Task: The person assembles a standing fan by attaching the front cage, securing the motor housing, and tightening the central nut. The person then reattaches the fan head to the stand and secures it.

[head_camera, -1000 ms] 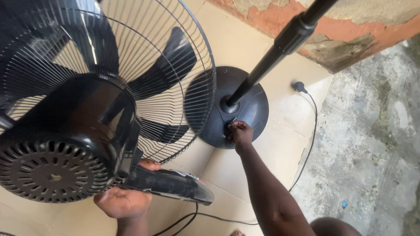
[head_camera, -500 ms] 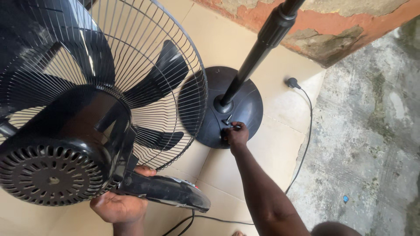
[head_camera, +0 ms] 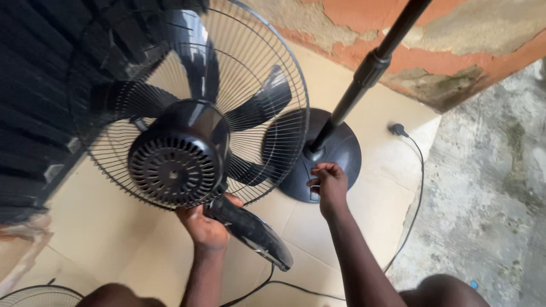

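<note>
A black fan head (head_camera: 179,153) with a wire guard and dark blades hangs in front of me, its motor housing facing the camera. My left hand (head_camera: 203,227) grips it from below, at the neck where the black control arm (head_camera: 250,230) juts down to the right. The fan's round black base (head_camera: 341,150) lies on the tiled floor with its black pole (head_camera: 369,71) rising up to the right. My right hand (head_camera: 329,183) rests on the front of the base near the pole's foot, fingers curled on a small part there.
A black power cord (head_camera: 417,170) with a plug runs along the floor at the right. A worn orange wall (head_camera: 432,57) stands behind; rough concrete ground (head_camera: 489,199) lies at the right. Another wire guard (head_camera: 40,297) shows at the bottom left. A dark louvred surface (head_camera: 34,102) fills the left.
The fan head has been lifted and turned, so the motor housing now sits higher and nearer the centre. My right hand stays at the base.
</note>
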